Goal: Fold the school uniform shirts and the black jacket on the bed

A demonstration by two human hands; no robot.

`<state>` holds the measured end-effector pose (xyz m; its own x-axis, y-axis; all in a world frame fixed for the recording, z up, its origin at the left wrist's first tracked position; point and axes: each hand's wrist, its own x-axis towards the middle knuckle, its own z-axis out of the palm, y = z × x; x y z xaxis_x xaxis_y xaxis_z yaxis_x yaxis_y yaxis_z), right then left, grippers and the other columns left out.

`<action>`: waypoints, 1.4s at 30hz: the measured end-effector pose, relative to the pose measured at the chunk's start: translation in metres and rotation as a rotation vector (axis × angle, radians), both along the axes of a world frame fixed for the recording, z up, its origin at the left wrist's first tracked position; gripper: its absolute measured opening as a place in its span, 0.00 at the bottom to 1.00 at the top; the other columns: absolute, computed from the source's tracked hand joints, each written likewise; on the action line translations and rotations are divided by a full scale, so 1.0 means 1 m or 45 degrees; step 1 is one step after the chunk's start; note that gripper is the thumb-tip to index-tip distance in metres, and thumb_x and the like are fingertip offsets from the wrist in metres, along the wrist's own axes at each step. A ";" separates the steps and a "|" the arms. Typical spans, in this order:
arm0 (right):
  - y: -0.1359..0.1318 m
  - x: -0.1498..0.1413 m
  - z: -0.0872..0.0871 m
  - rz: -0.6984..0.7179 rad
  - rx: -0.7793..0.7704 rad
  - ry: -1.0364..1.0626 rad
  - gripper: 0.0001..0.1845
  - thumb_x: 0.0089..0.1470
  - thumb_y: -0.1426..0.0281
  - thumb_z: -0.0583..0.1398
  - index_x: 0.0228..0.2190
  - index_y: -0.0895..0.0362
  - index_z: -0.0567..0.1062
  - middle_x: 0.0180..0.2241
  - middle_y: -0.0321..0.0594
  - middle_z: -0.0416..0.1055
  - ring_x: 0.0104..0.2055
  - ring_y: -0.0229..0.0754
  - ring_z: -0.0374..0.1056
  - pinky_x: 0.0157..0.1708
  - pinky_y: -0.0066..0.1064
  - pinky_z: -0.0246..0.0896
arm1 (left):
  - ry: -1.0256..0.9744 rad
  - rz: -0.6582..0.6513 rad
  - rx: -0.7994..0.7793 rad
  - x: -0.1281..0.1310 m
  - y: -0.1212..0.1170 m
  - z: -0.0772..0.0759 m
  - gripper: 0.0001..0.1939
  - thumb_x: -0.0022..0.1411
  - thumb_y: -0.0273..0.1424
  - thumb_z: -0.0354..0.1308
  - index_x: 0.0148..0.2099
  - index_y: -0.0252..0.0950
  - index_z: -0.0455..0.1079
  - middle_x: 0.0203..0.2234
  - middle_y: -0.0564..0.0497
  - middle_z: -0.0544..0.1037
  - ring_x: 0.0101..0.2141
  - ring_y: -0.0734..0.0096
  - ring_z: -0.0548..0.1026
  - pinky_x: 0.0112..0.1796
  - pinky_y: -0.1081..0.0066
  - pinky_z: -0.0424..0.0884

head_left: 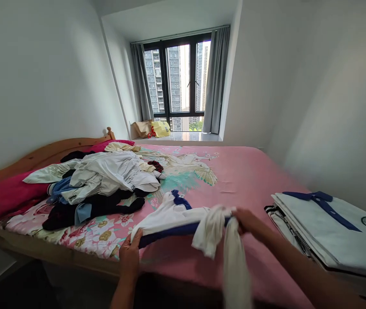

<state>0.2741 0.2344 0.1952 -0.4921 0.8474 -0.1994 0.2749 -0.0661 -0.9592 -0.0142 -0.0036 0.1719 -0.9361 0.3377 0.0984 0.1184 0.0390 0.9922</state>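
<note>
Closed with the left hand (129,254), thumb on top, around the left end of a white fabric garment with navy-blue trim (183,216). Closed also with the right hand (245,219) at the opposite end, though too blurred there to tell each finger's placement. Stretched between both hands, low over the near edge of the pink-sheeted bed (242,167), with a navy band along its near side and another navy-trimmed part spread farther back.

Loose below the right hand, with a bunched white fold and a long, blurred cream-white length of cloth (236,257) hanging past the near edge; impossible to tell whether all one piece.

Could slip from the right hand if caught by only a few folds, dropping past the near edge. Could twist or crease along the navy band if pulled unevenly. Could snag the long black garment (110,204) if swung left, dragging at the tangled heap of mostly white clothes (105,171) towards the bed's left end, before the curved brown wooden headboard (57,150). Could knock askew, if swept right, the tidy stack of folded clothes (303,238), topped with a navy-collared white shirt (326,227), by the near right corner.
</note>
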 end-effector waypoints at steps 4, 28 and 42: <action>0.026 -0.029 0.087 -0.498 0.541 0.541 0.16 0.48 0.60 0.58 0.37 0.57 0.69 0.35 0.38 0.70 0.34 0.37 0.68 0.35 0.30 0.65 | -0.005 -0.304 0.115 0.073 0.003 0.043 0.25 0.50 0.46 0.60 0.44 0.32 0.73 0.29 0.50 0.78 0.33 0.61 0.76 0.32 0.69 0.74; -0.112 0.060 -0.132 -0.189 0.976 -0.172 0.23 0.50 0.71 0.52 0.49 0.53 0.69 0.53 0.44 0.62 0.57 0.48 0.55 0.57 0.47 0.51 | 0.983 -0.608 -0.803 0.038 0.054 -0.111 0.30 0.46 0.15 0.47 0.51 0.39 0.70 0.54 0.46 0.67 0.56 0.58 0.62 0.55 0.55 0.60; -0.130 0.069 -0.064 -0.445 0.120 0.328 0.23 0.49 0.52 0.56 0.41 0.56 0.68 0.25 0.34 0.68 0.26 0.39 0.62 0.27 0.27 0.61 | 0.863 -0.602 -0.717 0.022 0.062 -0.101 0.15 0.53 0.31 0.55 0.44 0.43 0.73 0.47 0.47 0.73 0.49 0.55 0.67 0.48 0.54 0.62</action>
